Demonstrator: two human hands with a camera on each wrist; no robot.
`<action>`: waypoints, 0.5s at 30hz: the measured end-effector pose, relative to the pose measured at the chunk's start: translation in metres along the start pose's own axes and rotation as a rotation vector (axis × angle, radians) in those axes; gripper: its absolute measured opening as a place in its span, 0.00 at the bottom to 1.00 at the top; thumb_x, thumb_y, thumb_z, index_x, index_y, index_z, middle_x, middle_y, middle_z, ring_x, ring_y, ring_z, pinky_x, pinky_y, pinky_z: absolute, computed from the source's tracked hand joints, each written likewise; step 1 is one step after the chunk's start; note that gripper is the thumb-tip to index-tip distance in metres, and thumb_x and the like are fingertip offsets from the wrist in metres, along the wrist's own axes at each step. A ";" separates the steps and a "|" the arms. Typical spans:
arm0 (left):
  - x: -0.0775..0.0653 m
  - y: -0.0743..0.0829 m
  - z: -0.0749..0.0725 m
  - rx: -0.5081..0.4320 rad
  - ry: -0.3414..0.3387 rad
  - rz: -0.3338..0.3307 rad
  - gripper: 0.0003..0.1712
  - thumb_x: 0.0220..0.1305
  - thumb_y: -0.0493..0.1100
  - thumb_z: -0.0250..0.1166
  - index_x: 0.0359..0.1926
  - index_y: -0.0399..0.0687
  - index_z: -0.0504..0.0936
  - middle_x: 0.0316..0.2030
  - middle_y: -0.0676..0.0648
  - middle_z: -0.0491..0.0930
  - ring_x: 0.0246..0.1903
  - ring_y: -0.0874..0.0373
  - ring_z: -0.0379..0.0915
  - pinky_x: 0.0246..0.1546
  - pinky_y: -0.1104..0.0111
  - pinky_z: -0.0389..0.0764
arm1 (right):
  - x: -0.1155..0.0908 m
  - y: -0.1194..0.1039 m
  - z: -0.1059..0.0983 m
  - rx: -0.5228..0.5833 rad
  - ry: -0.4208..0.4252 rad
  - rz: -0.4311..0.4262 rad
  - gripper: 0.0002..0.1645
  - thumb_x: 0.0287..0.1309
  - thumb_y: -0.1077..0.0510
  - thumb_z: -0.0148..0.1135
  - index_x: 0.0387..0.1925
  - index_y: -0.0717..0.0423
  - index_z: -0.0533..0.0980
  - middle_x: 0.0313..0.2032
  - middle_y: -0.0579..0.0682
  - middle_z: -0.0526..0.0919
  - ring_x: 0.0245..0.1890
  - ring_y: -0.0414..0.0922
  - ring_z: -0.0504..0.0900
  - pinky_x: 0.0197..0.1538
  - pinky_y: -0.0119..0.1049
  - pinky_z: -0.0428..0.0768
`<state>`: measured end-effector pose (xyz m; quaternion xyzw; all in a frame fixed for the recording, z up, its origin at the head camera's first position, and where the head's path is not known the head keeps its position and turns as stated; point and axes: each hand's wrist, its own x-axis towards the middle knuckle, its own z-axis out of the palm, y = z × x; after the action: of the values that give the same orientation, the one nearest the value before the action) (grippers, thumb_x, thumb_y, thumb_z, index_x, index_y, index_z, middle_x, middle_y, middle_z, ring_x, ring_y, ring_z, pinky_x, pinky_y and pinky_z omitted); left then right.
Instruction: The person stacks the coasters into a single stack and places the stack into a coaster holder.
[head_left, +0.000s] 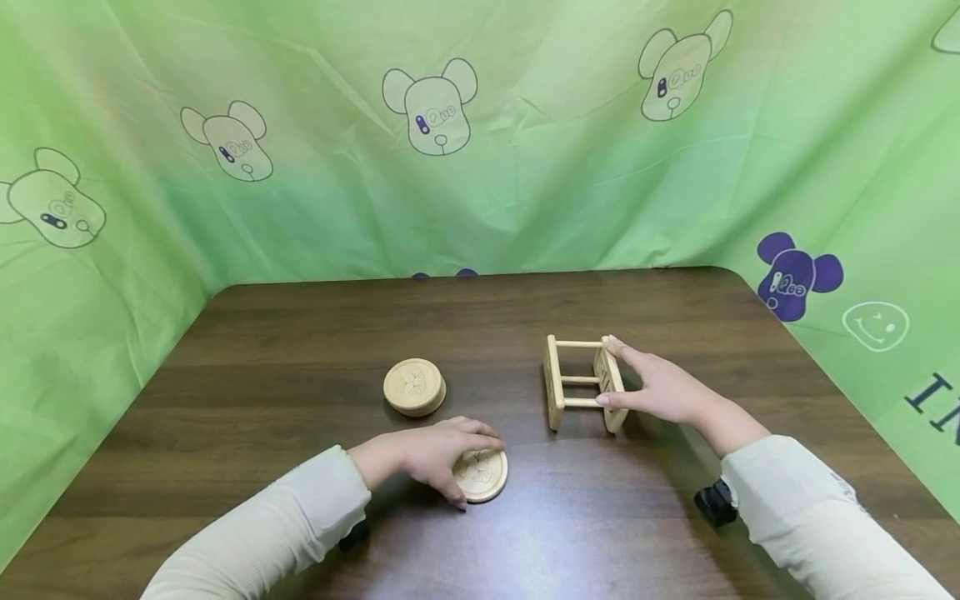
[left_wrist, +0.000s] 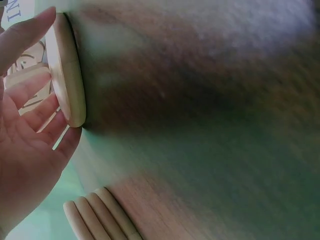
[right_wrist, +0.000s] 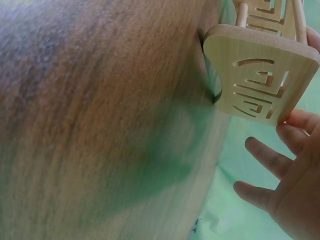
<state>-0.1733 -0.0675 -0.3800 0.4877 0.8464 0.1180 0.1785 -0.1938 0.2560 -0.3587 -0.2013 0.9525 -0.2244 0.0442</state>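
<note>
**My sleeves (head_left: 277, 521) up front, blond wood beyond**

Head view first: pale, fine-ribbed cuffs lead in, and my left hand (head_left: 442, 454) arches over a wooden disc (head_left: 482, 477) on the dark, glossy table (head_left: 300, 333), thumb and fingers curled about its rim. Off to the right, my right hand (head_left: 667, 387) is clamped on one side panel of a small wooden rack (head_left: 580, 380), standing on the tabletop. Just beyond my left hand sits a stack of discs (head_left: 414, 387), line-engraved on top (a bit unevenly piled, too). Danger here: one careless sweep of that hand could knock the pile askew.

Over to the left wrist view: the disc shows edge-on, thick and smooth with a rounded rim, thumb at one end, fingers spread along it. Smooth wood on a smooth surface; if my thumb loses purchase, I'd expect it to skid away. Four rounded edges show in the stack at the bottom.

And the right wrist view: a wavy-edged panel, fretwork slots cut clean through, round dowels behind it. A finger meets the corner while two others poke out free. With such a light, one-sided hold, a bump could twist or tip the rack.
</note>
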 end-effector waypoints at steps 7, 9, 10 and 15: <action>0.001 0.000 0.001 0.050 -0.014 0.004 0.47 0.33 0.45 0.72 0.59 0.48 0.63 0.56 0.50 0.61 0.56 0.59 0.53 0.55 0.70 0.53 | 0.000 0.000 -0.001 0.002 0.000 0.005 0.54 0.44 0.35 0.56 0.63 0.62 0.48 0.61 0.62 0.53 0.57 0.61 0.55 0.53 0.55 0.56; 0.001 -0.001 0.001 0.059 -0.012 0.008 0.47 0.33 0.45 0.72 0.59 0.48 0.63 0.56 0.50 0.61 0.56 0.59 0.53 0.55 0.71 0.53 | 0.000 0.001 -0.001 0.004 0.000 0.008 0.54 0.44 0.35 0.56 0.63 0.62 0.48 0.61 0.62 0.53 0.57 0.61 0.55 0.53 0.55 0.56; 0.001 -0.001 0.001 0.059 -0.011 0.008 0.47 0.33 0.44 0.72 0.59 0.48 0.63 0.56 0.50 0.61 0.56 0.59 0.53 0.55 0.71 0.53 | 0.000 0.001 -0.001 0.005 0.001 0.008 0.54 0.44 0.35 0.56 0.63 0.62 0.48 0.61 0.62 0.53 0.57 0.61 0.55 0.53 0.55 0.56; 0.000 0.000 0.002 0.068 -0.004 0.022 0.45 0.32 0.44 0.72 0.58 0.48 0.65 0.54 0.50 0.63 0.54 0.59 0.55 0.53 0.72 0.55 | 0.000 0.001 0.001 0.006 -0.005 0.011 0.54 0.44 0.35 0.56 0.64 0.62 0.48 0.61 0.62 0.53 0.57 0.61 0.55 0.53 0.55 0.56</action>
<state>-0.1726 -0.0671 -0.3819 0.5029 0.8441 0.0901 0.1624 -0.1940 0.2569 -0.3598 -0.1963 0.9528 -0.2263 0.0483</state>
